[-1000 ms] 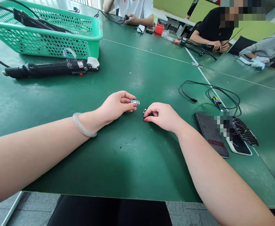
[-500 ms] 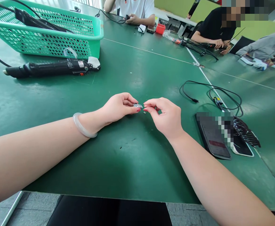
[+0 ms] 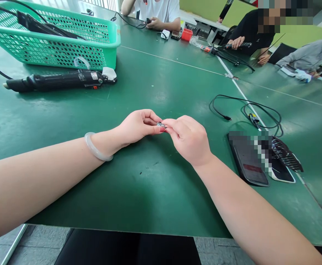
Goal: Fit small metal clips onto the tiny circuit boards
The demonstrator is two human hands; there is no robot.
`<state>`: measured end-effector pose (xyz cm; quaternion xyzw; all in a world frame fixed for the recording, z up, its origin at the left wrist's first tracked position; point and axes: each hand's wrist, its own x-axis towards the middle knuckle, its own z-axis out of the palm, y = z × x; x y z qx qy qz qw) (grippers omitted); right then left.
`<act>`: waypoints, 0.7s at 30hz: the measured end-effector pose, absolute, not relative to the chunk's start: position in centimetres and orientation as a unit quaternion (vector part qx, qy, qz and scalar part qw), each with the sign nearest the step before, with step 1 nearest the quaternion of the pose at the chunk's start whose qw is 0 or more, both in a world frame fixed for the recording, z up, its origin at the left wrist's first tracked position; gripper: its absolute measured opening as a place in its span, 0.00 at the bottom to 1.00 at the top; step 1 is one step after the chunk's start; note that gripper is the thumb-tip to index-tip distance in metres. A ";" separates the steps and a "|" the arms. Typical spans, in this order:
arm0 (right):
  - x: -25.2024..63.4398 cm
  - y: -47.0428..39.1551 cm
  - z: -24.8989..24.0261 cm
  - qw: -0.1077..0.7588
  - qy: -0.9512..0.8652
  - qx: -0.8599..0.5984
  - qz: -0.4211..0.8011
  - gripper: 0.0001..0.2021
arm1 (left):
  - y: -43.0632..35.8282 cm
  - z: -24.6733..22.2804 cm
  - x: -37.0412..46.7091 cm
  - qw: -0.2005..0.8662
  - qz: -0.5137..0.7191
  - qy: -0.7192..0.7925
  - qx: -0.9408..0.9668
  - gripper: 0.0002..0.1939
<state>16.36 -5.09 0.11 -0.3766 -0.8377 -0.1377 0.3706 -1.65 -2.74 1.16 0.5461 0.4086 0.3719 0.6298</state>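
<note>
Between thumb and fingertips, my left hand (image 3: pixel 139 127) pinches a small silvery part (image 3: pixel 160 125) with dark and light detail, too small to name. My right hand (image 3: pixel 190 138) has its fingertips closed against the right end of that same part, so the two hands meet there. The fingers cover most of the part. Whether a second tiny piece sits in the right pinch cannot be seen. Both hands are held just over the green table (image 3: pixel 139 198), and a pale bangle (image 3: pixel 97 148) circles my left wrist.
A black electric screwdriver (image 3: pixel 58 81) lies before a green perforated basket (image 3: pixel 95 55) holding dark items and cables. To the right are a coiled black cable (image 3: pixel 260 105), two phones (image 3: pixel 246 158) and a dark hair clip (image 3: pixel 286 152). Several people sit across the table.
My right hand has moved left, bringing its fingertips onto the part in my left hand. A small metal bit below the right fingertips is now hidden. A co-worker's hand has lifted a dark tool.
</note>
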 end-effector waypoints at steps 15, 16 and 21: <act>16.3 -5.9 0.5 0.409 -0.776 -0.481 -0.012 0.12 | -2.9 1.4 -1.8 0.661 0.364 0.342 0.560 0.14; 16.3 -5.9 0.6 0.416 -0.778 -0.471 -0.012 0.12 | -2.9 1.4 -1.8 0.661 0.362 0.340 0.562 0.14; 17.5 -4.9 0.8 0.429 -0.770 -0.473 0.013 0.14 | -2.9 1.4 -1.7 0.654 0.366 0.350 0.562 0.14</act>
